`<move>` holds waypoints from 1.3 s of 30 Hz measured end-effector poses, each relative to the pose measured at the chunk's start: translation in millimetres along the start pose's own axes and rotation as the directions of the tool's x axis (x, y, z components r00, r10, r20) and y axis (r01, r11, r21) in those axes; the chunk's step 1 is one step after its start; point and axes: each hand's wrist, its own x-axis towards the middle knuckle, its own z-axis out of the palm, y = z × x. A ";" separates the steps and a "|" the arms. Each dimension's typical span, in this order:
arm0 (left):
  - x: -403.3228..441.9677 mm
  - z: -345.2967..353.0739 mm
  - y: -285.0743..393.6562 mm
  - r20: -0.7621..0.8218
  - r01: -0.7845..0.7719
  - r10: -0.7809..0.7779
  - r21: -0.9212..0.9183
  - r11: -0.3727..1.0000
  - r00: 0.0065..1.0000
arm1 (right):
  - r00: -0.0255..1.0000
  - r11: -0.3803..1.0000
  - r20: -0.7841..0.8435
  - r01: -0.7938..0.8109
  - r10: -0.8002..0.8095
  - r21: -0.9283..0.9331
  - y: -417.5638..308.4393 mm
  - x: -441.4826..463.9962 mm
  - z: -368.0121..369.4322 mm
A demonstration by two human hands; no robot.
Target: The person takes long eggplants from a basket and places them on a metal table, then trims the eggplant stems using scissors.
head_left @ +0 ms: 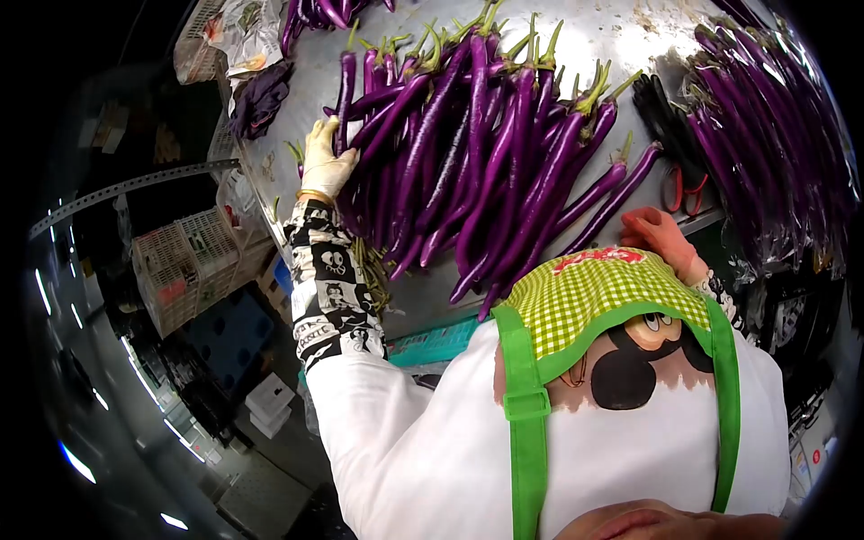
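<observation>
My left hand [328, 164], in a pale glove, is at the left side of a big pile of long purple eggplants [468, 153]. Its fingers close around the lower end of one slim eggplant [346, 94] that points away from me. My right hand [661, 236], in a reddish glove, is by the near table edge, close to the tip of an outlying eggplant [621, 193]. Its fingers are curled in, and the apron covers part of it; whatever they hold, if anything, is hidden. Red-handled scissors [684, 189] lie just beyond this hand.
Bagged eggplants [769, 153] lie at the right of the metal table [310, 67], beside a black glove [661, 112]. Left of the table stand plastic crates [184, 261]. A dark cloth [261, 99] hangs at the table's left edge. A teal crate [436, 342] sits below the near edge.
</observation>
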 end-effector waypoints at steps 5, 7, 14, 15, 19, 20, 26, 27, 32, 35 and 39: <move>34.9 8.3 34.5 -0.034 0.061 -0.069 -0.191 0.980 0.997 | 0.987 0.992 0.134 -0.101 0.090 0.081 -36.8 -1.4 18.8; 55.5 24.0 16.5 0.007 0.145 -0.150 -0.320 0.936 0.989 | 0.934 0.970 0.349 -0.150 0.075 0.193 -35.6 18.7 14.5; 99.1 57.4 -28.9 0.192 0.369 -0.325 -0.290 0.883 0.926 | 0.955 0.996 0.293 -0.023 0.049 -0.091 -58.7 53.6 47.7; 98.7 56.4 -26.0 0.165 0.362 -0.331 -0.222 0.905 0.929 | 0.952 0.993 0.302 -0.025 0.059 -0.113 -57.9 63.4 50.3; 81.6 34.5 -10.7 0.035 0.352 -0.353 0.047 0.935 0.935 | 0.942 0.997 0.328 0.078 -0.068 -0.018 -85.1 55.0 82.0; 76.7 24.0 5.6 0.061 0.387 -0.395 0.109 0.916 0.917 | 0.934 0.990 0.329 0.127 -0.138 0.055 -93.4 49.8 91.9; 68.6 -5.7 41.3 0.139 0.471 -0.498 0.188 0.862 0.856 | 0.687 0.776 0.484 0.630 -0.543 -0.024 -103.0 100.5 127.7; 67.9 0.1 39.5 0.213 0.454 -0.449 0.025 0.890 0.868 | 0.613 0.634 0.523 0.755 -0.592 -0.167 -92.7 122.0 129.4; 65.5 32.6 -38.3 0.272 0.274 -0.185 -0.337 0.901 0.944 | 0.760 0.817 0.403 0.575 -0.510 -0.052 -113.3 125.0 147.9; 57.7 30.4 -61.0 0.149 0.116 -0.033 -0.590 0.799 0.988 | 0.782 0.880 0.421 0.463 -0.460 0.100 -113.9 126.5 149.8; 41.1 11.4 -26.7 -0.100 0.121 -0.330 -0.802 0.585 0.939 | 0.923 0.931 0.320 0.293 -0.215 -0.218 -120.4 112.7 136.3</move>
